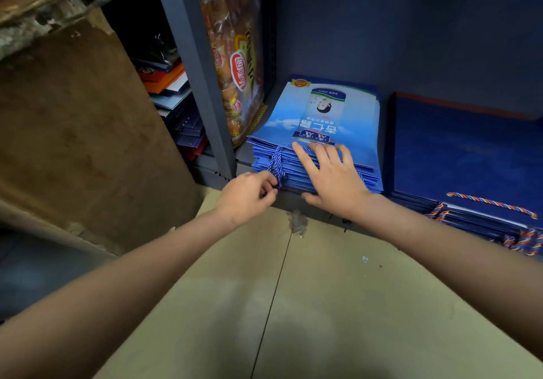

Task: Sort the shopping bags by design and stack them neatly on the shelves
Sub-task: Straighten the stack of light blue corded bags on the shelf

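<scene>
Left hand (246,195) hides blue cord (276,164) ends.

your left hand (249,193) is curled, fingertips pinched together, wrist angled inward. your right hand (332,173) lies flat, palm down, fingers (305,155) spread and straight. both bare forearms reach forward, converging ahead.

A dim grey metal shelving upright (194,64) stands on a beige tiled floor (323,305) beside a brown board (82,131).
</scene>
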